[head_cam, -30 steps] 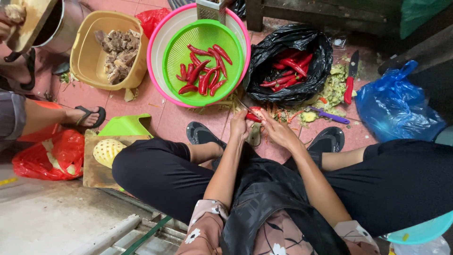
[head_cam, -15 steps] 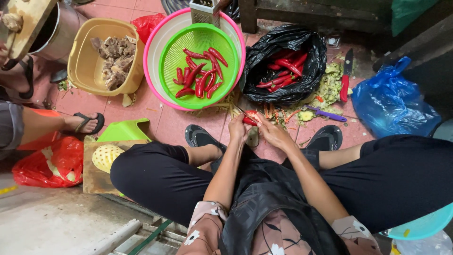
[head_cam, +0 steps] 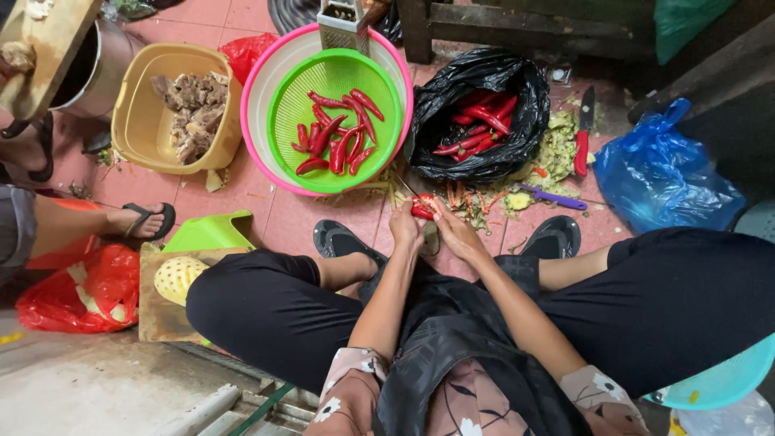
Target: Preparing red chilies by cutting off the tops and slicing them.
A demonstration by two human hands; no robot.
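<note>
My left hand [head_cam: 404, 225] and my right hand [head_cam: 454, 230] are held together low over the red tiled floor, both closed on one red chilli [head_cam: 422, 210]. A thin blade pokes up from my left hand; which hand holds it I cannot tell. Ahead to the left a green colander [head_cam: 371, 81] with several red chillies sits inside a pink-rimmed basin [head_cam: 260, 97]. Ahead to the right an open black plastic bag [head_cam: 452, 89] holds more red chillies. Green stalks and scraps [head_cam: 557, 149] lie on the floor beside it.
A red-handled knife [head_cam: 582, 137] and a purple-handled peeler [head_cam: 553, 198] lie among the scraps. A blue bag [head_cam: 658, 173] sits right. A yellow basket [head_cam: 137, 121] of brown pieces, a metal grater [head_cam: 345, 24], a peeled pineapple [head_cam: 176, 277] on a wooden board, a red bag [head_cam: 69, 295] and another person's sandalled foot [head_cam: 141, 220] are left.
My hands stay together on the chilli with only small finger movement. The view has shifted slightly, so the basins and bags sit a little lower in the picture.
</note>
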